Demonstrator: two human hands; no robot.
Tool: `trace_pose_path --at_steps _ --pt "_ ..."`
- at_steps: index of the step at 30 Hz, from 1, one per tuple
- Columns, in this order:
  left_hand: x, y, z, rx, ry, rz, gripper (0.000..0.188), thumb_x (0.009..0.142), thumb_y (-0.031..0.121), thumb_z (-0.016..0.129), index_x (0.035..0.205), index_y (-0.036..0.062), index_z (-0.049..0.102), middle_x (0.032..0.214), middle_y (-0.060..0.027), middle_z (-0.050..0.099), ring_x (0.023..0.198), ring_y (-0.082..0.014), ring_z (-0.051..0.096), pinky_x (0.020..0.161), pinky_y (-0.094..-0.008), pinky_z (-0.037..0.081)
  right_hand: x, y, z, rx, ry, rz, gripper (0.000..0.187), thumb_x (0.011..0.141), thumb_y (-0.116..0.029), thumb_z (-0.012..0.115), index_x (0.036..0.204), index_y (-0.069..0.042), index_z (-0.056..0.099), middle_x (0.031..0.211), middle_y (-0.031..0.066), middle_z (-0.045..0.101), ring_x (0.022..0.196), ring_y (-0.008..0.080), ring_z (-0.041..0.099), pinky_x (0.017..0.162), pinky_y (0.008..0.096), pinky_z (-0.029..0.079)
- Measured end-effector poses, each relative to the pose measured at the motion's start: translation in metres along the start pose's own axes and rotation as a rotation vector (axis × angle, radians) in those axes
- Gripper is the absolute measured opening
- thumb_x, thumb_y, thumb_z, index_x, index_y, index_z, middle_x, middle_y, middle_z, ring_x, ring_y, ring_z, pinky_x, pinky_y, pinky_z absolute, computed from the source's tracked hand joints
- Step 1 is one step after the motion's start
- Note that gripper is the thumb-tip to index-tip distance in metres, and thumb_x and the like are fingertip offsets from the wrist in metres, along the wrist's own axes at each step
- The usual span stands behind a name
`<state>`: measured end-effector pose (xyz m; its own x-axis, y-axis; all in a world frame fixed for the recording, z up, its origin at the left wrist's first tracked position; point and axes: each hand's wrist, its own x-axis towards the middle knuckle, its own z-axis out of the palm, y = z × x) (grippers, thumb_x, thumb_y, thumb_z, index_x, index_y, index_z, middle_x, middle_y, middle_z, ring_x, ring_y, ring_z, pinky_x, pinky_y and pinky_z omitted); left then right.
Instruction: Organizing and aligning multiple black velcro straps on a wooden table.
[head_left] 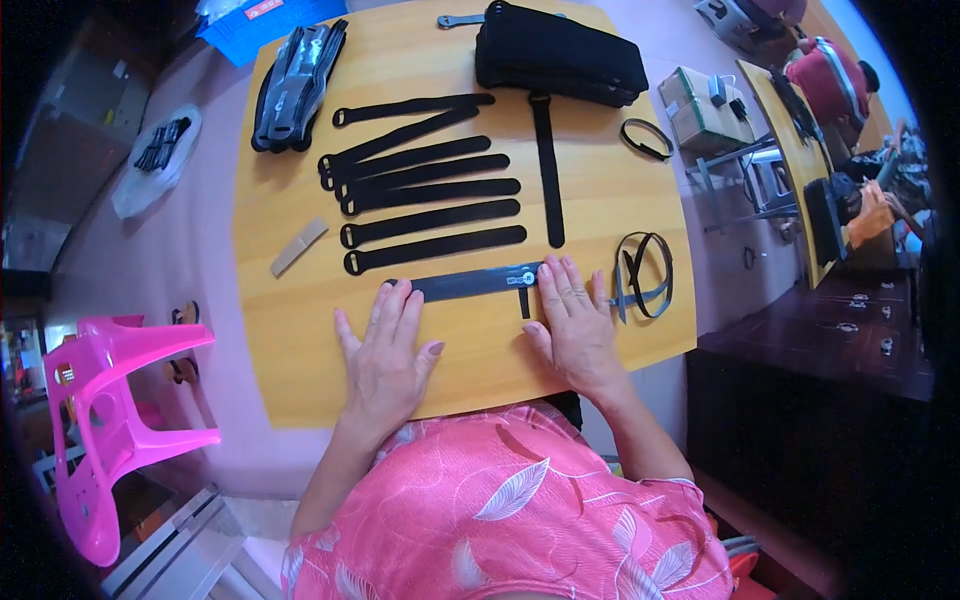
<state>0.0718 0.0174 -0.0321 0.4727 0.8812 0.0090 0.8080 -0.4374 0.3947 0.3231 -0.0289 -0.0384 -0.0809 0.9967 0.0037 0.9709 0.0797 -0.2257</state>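
Observation:
A flat, dark strap-like strip [455, 285] with a printed label lies crosswise near the front of the yellow table [470, 365]. My left hand [385, 345] rests its outstretched fingertips on the strip's left end. On its right end lie the straight fingers of my right hand [580, 330]. A short black piece [525, 303] sticks out below the strip, beside the right thumb. Beyond my hands, several black straps [435, 247] with slotted ends are laid out in a rough row. Another black strap [549, 180] points toward me at their right.
A black stack [560, 58] and shiny packaged bundles [293, 90] occupy the table's far side. Looped straps [645, 280] lie right, a beige strip [298, 247] left. A pink stool [100, 430] stands at left; another person [835, 85] sits by a second table at right.

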Motion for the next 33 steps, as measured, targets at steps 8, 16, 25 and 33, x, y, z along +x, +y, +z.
trace_pose_path --at_steps 8,16,25,33 --pt "-0.008 -0.027 -0.006 -0.485 -0.004 0.004 0.049 0.087 0.030 0.064 0.129 0.0054 0.055 0.144 -0.0109 0.046 0.138 -0.0277 0.037 0.111 -0.0609 0.000 0.013 0.004 -0.013 0.123 0.225 -0.022 0.056 0.083 -0.021 0.068 0.131 0.001 0.049 0.130 0.0192 0.054 0.118 0.0343 0.052 0.098 0.0460 0.041" --pt "-0.033 -0.040 0.005 -0.957 0.446 -0.058 0.034 0.081 0.002 0.066 0.115 -0.0016 0.061 0.128 -0.0216 0.057 0.124 -0.0300 0.052 0.104 -0.0399 0.037 0.091 0.022 -0.023 0.015 0.204 0.193 0.030 0.076 -0.026 0.072 0.087 0.000 0.061 0.090 0.0209 0.060 0.090 0.0384 0.060 0.077 0.0458 0.051" --pt "-0.047 -0.032 -0.007 -0.913 0.418 -0.149 0.016 0.081 -0.002 0.065 0.097 -0.0051 0.064 0.103 -0.0158 0.066 0.098 -0.0242 0.063 0.087 -0.0329 0.049 0.106 0.034 -0.034 -0.174 -0.011 0.314 0.017 0.079 -0.015 0.059 0.079 0.002 0.060 0.077 0.0233 0.064 0.078 0.0401 0.064 0.071 0.0479 0.051" --pt "-0.038 -0.007 -0.015 -1.349 -0.147 -0.188 0.038 0.086 0.001 0.063 0.123 -0.0021 0.053 0.120 -0.0175 0.057 0.100 -0.0220 0.062 0.081 -0.0284 0.050 0.032 -0.005 -0.116 0.265 0.250 0.091 0.003 0.082 -0.001 0.054 0.084 0.002 0.055 0.073 0.0190 0.057 0.069 0.0363 0.060 0.062 0.0407 0.047"
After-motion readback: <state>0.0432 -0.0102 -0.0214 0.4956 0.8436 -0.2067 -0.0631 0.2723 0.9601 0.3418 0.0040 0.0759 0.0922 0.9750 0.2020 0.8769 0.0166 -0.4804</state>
